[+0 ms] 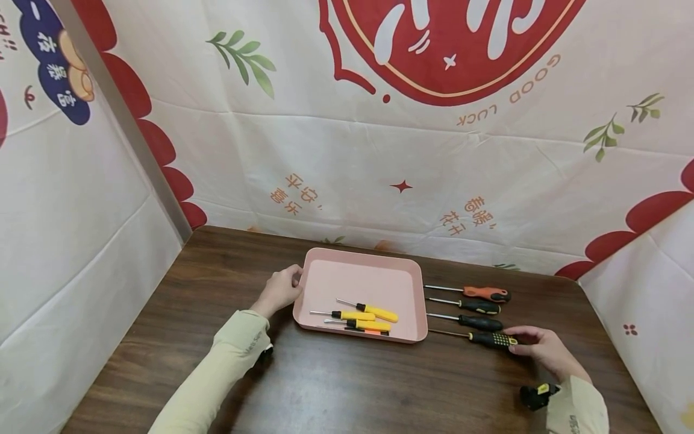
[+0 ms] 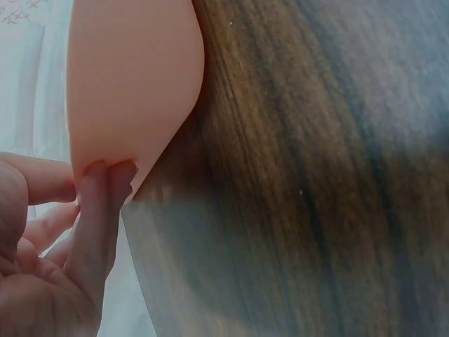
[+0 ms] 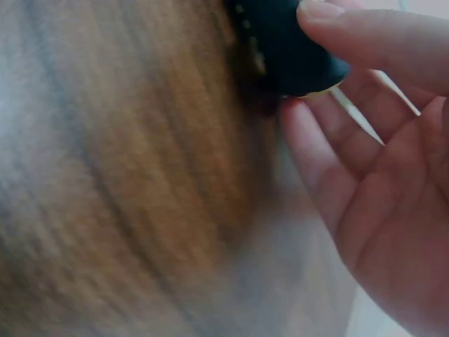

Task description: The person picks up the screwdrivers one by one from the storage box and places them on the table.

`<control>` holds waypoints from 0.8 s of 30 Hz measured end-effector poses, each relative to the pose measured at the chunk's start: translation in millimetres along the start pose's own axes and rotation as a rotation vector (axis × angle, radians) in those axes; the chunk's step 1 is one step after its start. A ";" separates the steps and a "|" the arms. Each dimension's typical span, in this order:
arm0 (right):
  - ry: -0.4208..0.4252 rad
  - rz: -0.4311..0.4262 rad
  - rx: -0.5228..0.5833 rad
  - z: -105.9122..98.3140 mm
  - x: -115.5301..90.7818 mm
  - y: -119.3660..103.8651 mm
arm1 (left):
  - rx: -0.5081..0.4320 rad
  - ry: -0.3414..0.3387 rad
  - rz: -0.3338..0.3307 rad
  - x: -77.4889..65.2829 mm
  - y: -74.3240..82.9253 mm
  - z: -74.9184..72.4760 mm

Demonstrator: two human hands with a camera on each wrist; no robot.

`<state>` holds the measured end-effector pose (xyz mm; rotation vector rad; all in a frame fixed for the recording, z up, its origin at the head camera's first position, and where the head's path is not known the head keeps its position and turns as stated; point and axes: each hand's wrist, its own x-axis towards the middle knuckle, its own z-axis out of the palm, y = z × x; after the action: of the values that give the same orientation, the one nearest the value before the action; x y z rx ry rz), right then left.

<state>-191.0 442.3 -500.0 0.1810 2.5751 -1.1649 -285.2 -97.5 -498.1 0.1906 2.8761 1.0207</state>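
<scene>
My left hand [image 1: 279,292] pinches the left edge of a pink tray [image 1: 358,277]; up close in the left wrist view, the fingertips press against the tray's side wall [image 2: 133,84]. Three yellow-handled screwdrivers [image 1: 379,312] lie in the tray's front half, with an orange and black piece [image 1: 376,332] partly hidden under one. To the right of the tray, my right hand [image 1: 550,352] holds the handle end of a black screwdriver with yellow dots [image 1: 490,340] between thumb and fingers. In the right wrist view that handle [image 3: 295,49] shows only its butt end.
Beyond the held screwdriver lie two black-handled screwdrivers [image 1: 479,323] and an orange-handled one [image 1: 487,293], shafts toward the tray. All rest on a dark wooden table [image 1: 347,386]. Printed cloth [image 1: 358,157] hangs behind the table and along its sides.
</scene>
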 end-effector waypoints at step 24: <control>-0.230 -0.210 -0.106 53.7 38.3 -147.3 | 0.030 0.000 0.013 -1.2 3.7 2.3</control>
<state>-250.2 304.2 -441.3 -0.2390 2.4851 -1.0448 -283.4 -93.4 -497.5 0.2117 2.8949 0.9798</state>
